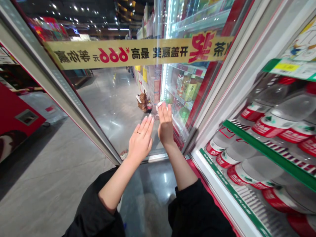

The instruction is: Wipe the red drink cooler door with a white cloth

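A glass cooler door [116, 102] stands swung out in front of me, with both hands at its lower part. My right hand [165, 123] lies flat, fingers stretched upward, pressing a small white cloth [159, 106] to the pane. Most of the cloth is hidden under the fingertips, so I cannot tell whether it is cloth or paper. Just left of it, my left hand [142, 140] is stretched out with its fingers side by side and a thin ring on one. It holds nothing I can see. Whether its palm touches the glass is unclear.
A yellow strip with mirrored lettering [138, 52] crosses the door. To the right, large water bottles with red labels [269, 125] fill cooler shelves with green edges [247, 140]. A red cabinet [18, 121] stands at left on the grey floor [44, 164].
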The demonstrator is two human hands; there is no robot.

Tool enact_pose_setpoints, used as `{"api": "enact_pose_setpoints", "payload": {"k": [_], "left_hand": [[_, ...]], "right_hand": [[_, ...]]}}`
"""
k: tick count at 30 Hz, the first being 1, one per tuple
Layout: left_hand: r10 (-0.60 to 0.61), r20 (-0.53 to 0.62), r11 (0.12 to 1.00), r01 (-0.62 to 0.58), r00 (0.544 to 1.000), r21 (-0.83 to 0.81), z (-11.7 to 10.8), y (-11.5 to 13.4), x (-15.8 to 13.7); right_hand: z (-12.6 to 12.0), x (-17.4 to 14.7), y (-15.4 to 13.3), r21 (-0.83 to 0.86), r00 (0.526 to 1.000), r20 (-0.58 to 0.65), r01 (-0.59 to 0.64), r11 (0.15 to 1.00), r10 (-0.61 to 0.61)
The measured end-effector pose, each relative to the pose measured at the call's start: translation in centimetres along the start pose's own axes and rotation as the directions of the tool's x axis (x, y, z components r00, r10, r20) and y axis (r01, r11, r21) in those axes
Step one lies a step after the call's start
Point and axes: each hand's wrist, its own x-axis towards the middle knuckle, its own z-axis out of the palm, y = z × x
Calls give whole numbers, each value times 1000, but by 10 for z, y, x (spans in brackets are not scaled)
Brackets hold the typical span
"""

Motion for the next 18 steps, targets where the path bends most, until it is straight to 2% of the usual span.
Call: {"api": "enact_pose_setpoints", "payload": {"k": [2, 5, 7, 9, 11, 12, 15, 18], "left_hand": [[5, -15, 1000, -5, 1000, 17, -1, -2, 1], [2, -21, 999, -1, 1000, 52, -5, -7, 1], [5, -23, 997, -4, 1000, 73, -8, -12, 1], [3, -35, 996, 0, 999, 88, -12, -16, 2], [-3, -55, 995, 8, 998, 97, -16, -19, 3], [-4, -63, 995, 10, 998, 100, -17, -20, 4], [0, -77, 995, 8, 997, 104, -20, -24, 6], [-13, -91, 996, 21, 996, 88, -20, -25, 9]], "right_hand": [[1, 1, -1, 64, 994, 64, 84, 994, -88], [-1, -6, 12, 134, 961, 133, 224, 965, -242], [-4, -8, 22, 108, 970, 109, 204, 973, -216], [-6, -3, 24, 48, 997, 3, 71, 996, -71], [-5, 9, 14, 25, 990, -116, -71, 997, 73], [-4, 15, 6, 33, 984, -143, -99, 995, 103], [1, 24, -19, 105, 998, -54, 24, 994, -19], [7, 8, -20, 158, 987, 63, 134, 978, -145]]}}
